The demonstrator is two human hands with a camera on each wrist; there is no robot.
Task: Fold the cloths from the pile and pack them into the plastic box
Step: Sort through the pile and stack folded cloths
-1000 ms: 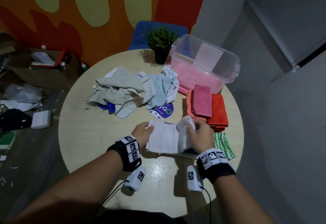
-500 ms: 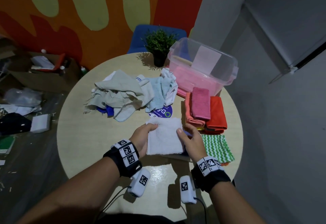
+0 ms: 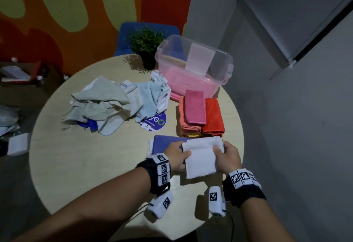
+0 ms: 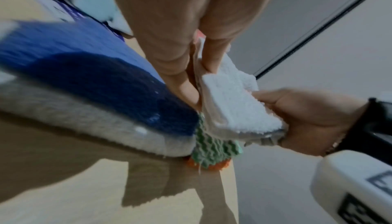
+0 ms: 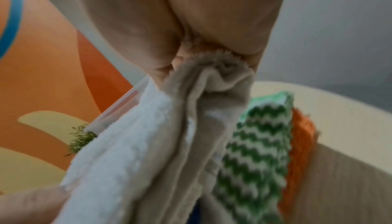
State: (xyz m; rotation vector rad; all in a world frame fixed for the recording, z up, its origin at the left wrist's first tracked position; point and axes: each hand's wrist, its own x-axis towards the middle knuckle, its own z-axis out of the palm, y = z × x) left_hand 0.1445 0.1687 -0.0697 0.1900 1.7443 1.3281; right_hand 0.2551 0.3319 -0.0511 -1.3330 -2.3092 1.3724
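A folded white cloth [image 3: 202, 156] [image 4: 235, 103] [image 5: 131, 152] hangs lifted off the table between both hands. My left hand [image 3: 177, 155] pinches its left edge, and my right hand [image 3: 227, 155] grips its right side. Under it lie a folded blue cloth [image 3: 168, 142] [image 4: 84, 69] and a green zigzag cloth [image 4: 210, 148] [image 5: 258, 137]. The unfolded pile [image 3: 114, 104] of grey, white and light blue cloths lies at the table's middle left. The clear plastic box [image 3: 219, 77] stands at the back right with pink cloth inside.
Folded pink, salmon and orange cloths [image 3: 200, 114] are stacked in front of the box. A small potted plant [image 3: 147, 45] stands at the back beside it. A round purple sticker [image 3: 152, 123] marks the round table [image 3: 86, 165]. A blue chair [image 3: 131, 30] is behind.
The white cloth was folded over, then lifted and carried right, uncovering the blue cloth beneath. Both hands moved right with it.
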